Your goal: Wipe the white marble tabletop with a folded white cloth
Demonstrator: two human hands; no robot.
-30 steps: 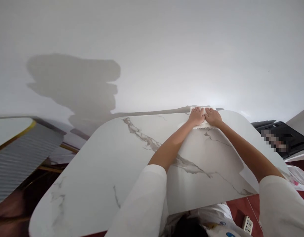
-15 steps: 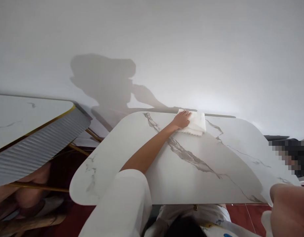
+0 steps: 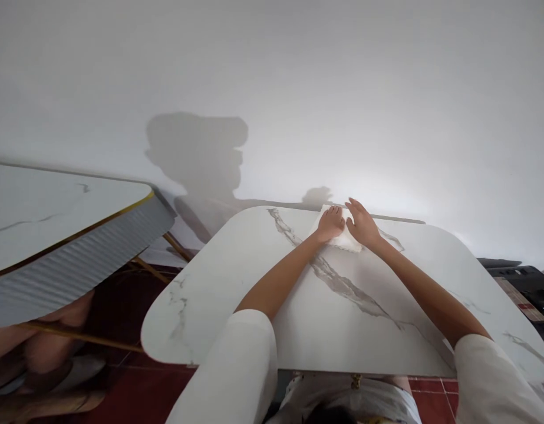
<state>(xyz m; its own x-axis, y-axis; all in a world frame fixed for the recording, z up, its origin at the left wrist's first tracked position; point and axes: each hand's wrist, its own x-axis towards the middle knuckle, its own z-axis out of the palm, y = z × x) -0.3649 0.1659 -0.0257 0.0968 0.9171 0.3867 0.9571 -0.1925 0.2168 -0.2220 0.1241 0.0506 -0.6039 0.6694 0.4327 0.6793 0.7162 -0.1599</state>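
Observation:
Near the far edge of the white marble-patterned table (image 3: pixel 263 277), my left hand (image 3: pixel 332 224) presses down on a white cloth (image 3: pixel 348 240), with its fingers curled into it. Just to the right, my right hand (image 3: pixel 362 224) is raised over the cloth's right side with thumb and fingers apart. It holds nothing. Both hands hide part of the cloth, and I cannot tell whether the right hand touches it.
A pale wall (image 3: pixel 272 88) stands behind the table. At the left is another marble-patterned table (image 3: pixel 68 212) with a gold edge and ribbed grey side; a person's bare legs (image 3: pixel 46 353) show below it. A black object (image 3: pixel 530 288) lies at the far right.
My right hand has come from the lower right up to the cloth beside my left hand. My left hand has curled its fingers, and the cloth looks more bunched. The view has shifted slightly.

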